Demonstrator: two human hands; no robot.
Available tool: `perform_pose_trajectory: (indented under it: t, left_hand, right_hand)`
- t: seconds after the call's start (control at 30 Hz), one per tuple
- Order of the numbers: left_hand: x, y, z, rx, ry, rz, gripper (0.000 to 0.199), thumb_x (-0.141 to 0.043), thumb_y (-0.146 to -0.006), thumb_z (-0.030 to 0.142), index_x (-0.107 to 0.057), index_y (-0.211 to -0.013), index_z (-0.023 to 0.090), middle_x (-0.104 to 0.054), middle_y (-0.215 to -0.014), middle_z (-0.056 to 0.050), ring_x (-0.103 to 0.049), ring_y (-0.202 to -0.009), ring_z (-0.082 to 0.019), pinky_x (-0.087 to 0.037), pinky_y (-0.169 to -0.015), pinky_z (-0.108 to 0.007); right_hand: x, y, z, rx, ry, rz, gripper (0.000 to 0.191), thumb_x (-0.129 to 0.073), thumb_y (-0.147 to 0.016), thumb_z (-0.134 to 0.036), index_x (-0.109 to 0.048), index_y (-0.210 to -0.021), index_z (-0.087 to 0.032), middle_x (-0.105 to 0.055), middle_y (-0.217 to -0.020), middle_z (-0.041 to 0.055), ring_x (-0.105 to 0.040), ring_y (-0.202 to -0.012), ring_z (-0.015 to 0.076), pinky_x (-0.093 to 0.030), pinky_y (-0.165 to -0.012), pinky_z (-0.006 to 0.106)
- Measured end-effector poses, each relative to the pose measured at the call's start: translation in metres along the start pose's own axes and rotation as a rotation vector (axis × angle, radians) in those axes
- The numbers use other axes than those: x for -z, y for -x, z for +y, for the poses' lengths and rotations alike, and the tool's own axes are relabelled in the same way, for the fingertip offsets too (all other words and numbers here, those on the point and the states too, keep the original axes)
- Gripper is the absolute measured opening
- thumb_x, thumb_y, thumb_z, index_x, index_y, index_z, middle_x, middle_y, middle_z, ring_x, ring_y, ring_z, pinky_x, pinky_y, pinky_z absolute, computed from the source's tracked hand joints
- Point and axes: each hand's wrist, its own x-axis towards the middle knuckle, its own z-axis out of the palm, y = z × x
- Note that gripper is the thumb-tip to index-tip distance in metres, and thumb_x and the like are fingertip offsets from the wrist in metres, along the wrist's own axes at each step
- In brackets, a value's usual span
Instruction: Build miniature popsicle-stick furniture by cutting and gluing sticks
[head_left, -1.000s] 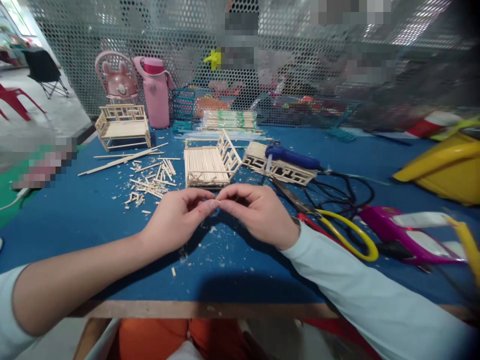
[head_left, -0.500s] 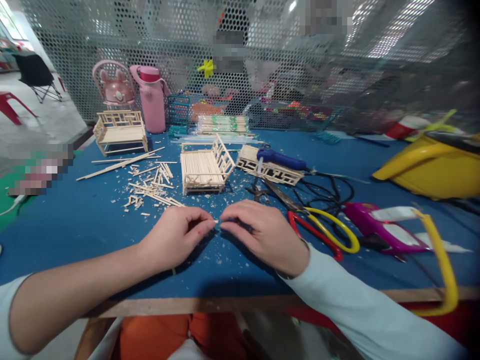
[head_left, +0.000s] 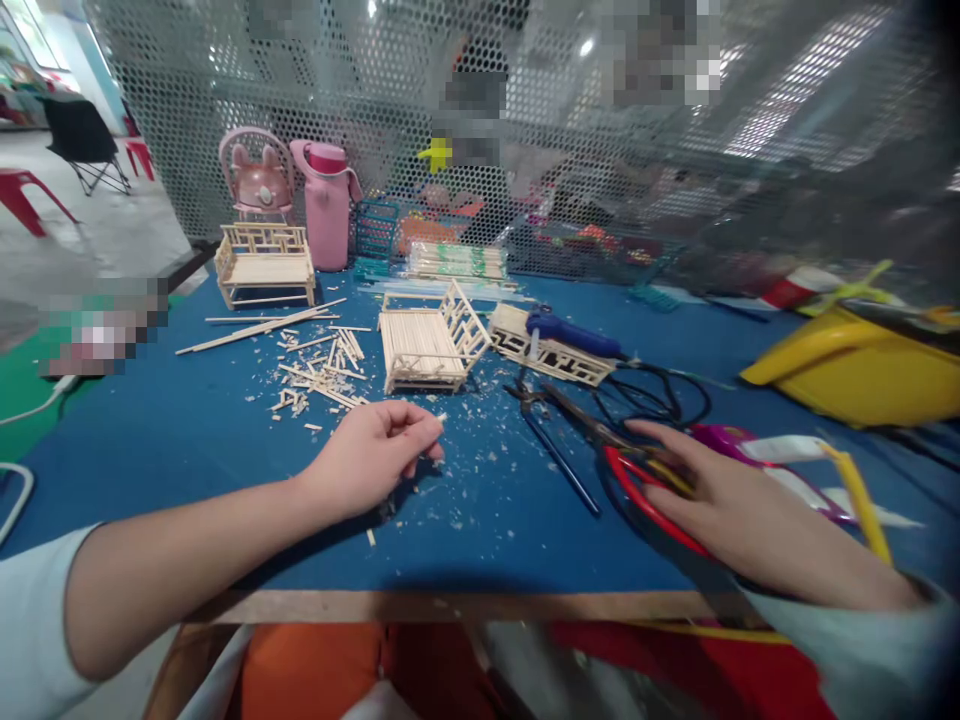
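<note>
Pinching a tiny pale stick piece (head_left: pixel 442 418), the fingers of the left hand (head_left: pixel 375 455) are pressed together over the table (head_left: pixel 480 550), while the fingers of the right hand (head_left: pixel 739 505) are spread at the red and yellow handles of the scissors (head_left: pixel 591 425). Between both sets of fingers lies a blue-handled tool (head_left: pixel 561 459); beyond the left fingers stands a miniature stick bench (head_left: pixel 418 345), with loose stick bits (head_left: pixel 322 375) to its left. Farther beyond the left fingers are a second bench (head_left: pixel 266 268) and a pink bottle (head_left: pixel 328 225).

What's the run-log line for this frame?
left hand: pinching small pale piece; right hand: at scissors, grip unclear; stick offcuts: on table
</note>
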Motion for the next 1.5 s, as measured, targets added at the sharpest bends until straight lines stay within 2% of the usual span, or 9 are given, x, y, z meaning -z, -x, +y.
perform_pose_trajectory:
  t: [0.17, 0.3, 0.5, 0.63, 0.8, 0.9, 1.13, 1.3, 1.5]
  left_hand:
    - [-0.004, -0.003, 0.0, -0.039, 0.056, 0.03, 0.019, -0.054, -0.084, 0.031, -0.057, -0.073, 0.016, -0.06, -0.063, 0.001, -0.039, -0.043, -0.004, -0.028, -0.04, -0.018]
    - [-0.009, -0.006, 0.01, -0.218, 0.021, 0.052, 0.019, -0.057, -0.082, 0.032, -0.057, -0.074, 0.015, -0.057, -0.061, 0.003, -0.04, -0.044, -0.004, -0.03, -0.04, -0.017]
    - [-0.012, -0.01, 0.025, -0.412, -0.031, 0.148, 0.02, -0.056, -0.084, 0.034, -0.055, -0.076, 0.016, -0.051, -0.058, 0.005, -0.042, -0.047, -0.006, -0.034, -0.044, -0.018]
    - [-0.009, -0.005, 0.02, -0.475, -0.128, 0.151, 0.021, -0.051, -0.087, 0.033, -0.057, -0.075, 0.016, -0.055, -0.063, 0.003, -0.047, -0.052, -0.008, -0.039, -0.049, -0.019]
    - [-0.003, 0.003, 0.02, -0.575, -0.381, 0.204, 0.022, -0.048, -0.089, 0.028, -0.062, -0.076, 0.016, -0.061, -0.063, 0.001, -0.051, -0.054, -0.009, -0.04, -0.054, -0.02]
    - [0.0, 0.006, 0.025, -0.645, -0.513, 0.196, 0.022, -0.047, -0.089, 0.024, -0.063, -0.076, 0.016, -0.063, -0.064, 0.001, -0.053, -0.055, -0.009, -0.04, -0.057, -0.02]
    - [0.005, 0.01, 0.031, -0.68, -0.564, 0.131, 0.023, -0.045, -0.09, 0.023, -0.063, -0.076, 0.016, -0.064, -0.065, 0.0, -0.053, -0.054, -0.009, -0.04, -0.055, -0.019]
    - [0.006, 0.01, 0.032, -0.679, -0.598, 0.102, 0.024, -0.045, -0.089, 0.022, -0.063, -0.075, 0.016, -0.062, -0.062, 0.001, -0.051, -0.054, -0.009, -0.039, -0.054, -0.02]
    - [0.005, 0.011, 0.03, -0.636, -0.609, 0.082, 0.024, -0.045, -0.088, 0.022, -0.06, -0.07, 0.016, -0.052, -0.054, 0.003, -0.047, -0.052, -0.009, -0.037, -0.054, -0.02]
  right_hand:
    - [0.005, 0.03, -0.018, -0.069, -0.334, -0.155, 0.045, -0.063, -0.068, -0.051, -0.062, -0.105, -0.025, -0.072, -0.086, 0.0083, -0.067, -0.066, 0.0256, -0.056, -0.058, 0.036]
    - [-0.009, 0.028, -0.068, 0.134, -0.689, -0.126, 0.045, -0.057, -0.078, -0.041, -0.049, -0.119, -0.025, -0.066, -0.095, 0.0064, -0.065, -0.086, 0.022, -0.054, -0.076, 0.032]
    - [-0.032, -0.008, -0.127, 0.46, -0.783, -0.105, 0.051, -0.052, -0.081, -0.056, -0.05, -0.114, -0.017, -0.059, -0.088, 0.0054, -0.057, -0.077, 0.0192, -0.049, -0.071, 0.03]
    - [-0.04, -0.012, -0.131, 0.572, -0.846, -0.141, 0.057, -0.046, -0.082, -0.063, -0.051, -0.116, -0.017, -0.059, -0.086, 0.005, -0.055, -0.071, 0.0173, -0.048, -0.067, 0.029]
    - [-0.039, -0.009, -0.131, 0.605, -0.885, -0.156, 0.062, -0.047, -0.081, -0.064, -0.051, -0.122, -0.018, -0.061, -0.108, 0.01, -0.059, -0.094, 0.0229, -0.048, -0.086, 0.034]
    - [-0.04, -0.008, -0.13, 0.599, -0.875, -0.152, 0.064, -0.046, -0.081, -0.065, -0.051, -0.124, -0.018, -0.062, -0.109, 0.0104, -0.06, -0.09, 0.0219, -0.049, -0.082, 0.032]
    - [-0.039, -0.007, -0.132, 0.626, -0.92, -0.171, 0.054, -0.051, -0.083, -0.056, -0.051, -0.123, -0.019, -0.061, -0.115, 0.01, -0.058, -0.102, 0.0242, -0.044, -0.094, 0.036]
    - [-0.036, -0.005, -0.136, 0.521, -0.774, -0.101, 0.034, -0.053, -0.072, -0.016, -0.059, -0.106, -0.019, -0.065, -0.086, 0.0032, -0.059, -0.075, 0.0169, -0.05, -0.076, 0.03]
    - [-0.033, -0.004, -0.133, 0.537, -0.659, -0.017, 0.014, -0.046, -0.069, -0.013, -0.056, -0.076, -0.02, -0.051, -0.058, -0.0033, -0.041, -0.048, 0.0102, -0.038, -0.047, 0.022]
